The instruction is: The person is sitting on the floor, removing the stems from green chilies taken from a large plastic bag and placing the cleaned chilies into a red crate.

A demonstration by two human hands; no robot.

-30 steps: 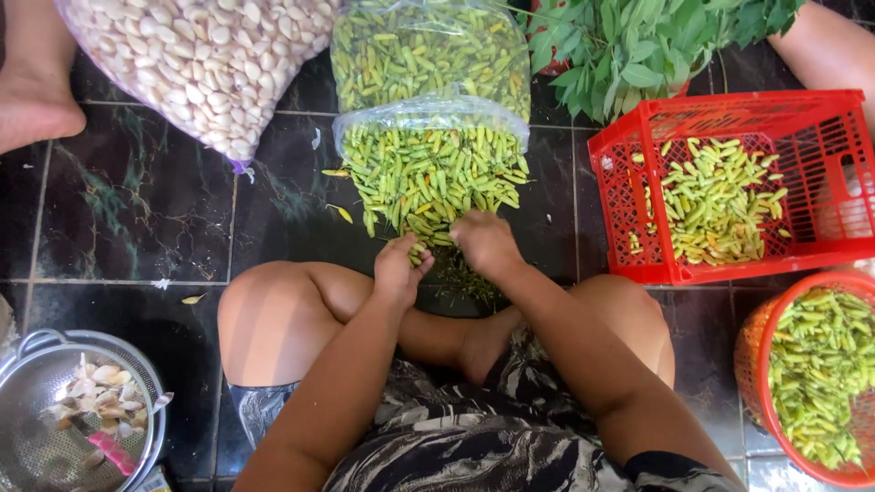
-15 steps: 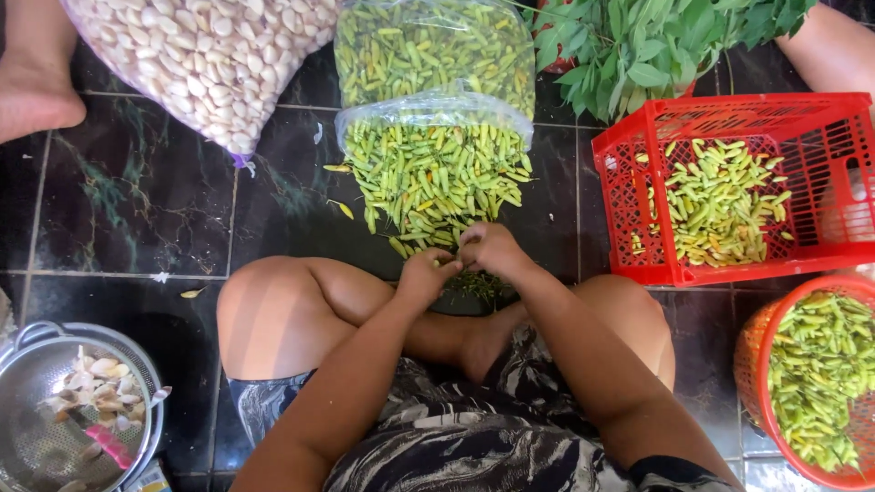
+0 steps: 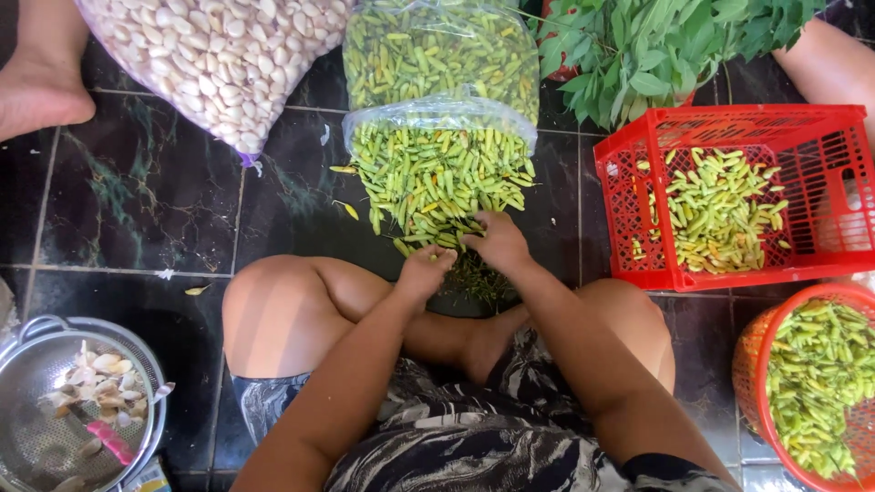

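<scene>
Both hands, left hand and right hand, have fingers pinched on small green chillies just ahead; a hasty tug could scatter chillies across the floor.

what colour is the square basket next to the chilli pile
Red; the square basket shows clearly in the head view, with green chillies inside.

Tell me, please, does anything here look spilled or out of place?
Yes: a few loose chillies lie on the dark tile floor, left of the open bag, apart from the heap that both hands work at.
</scene>
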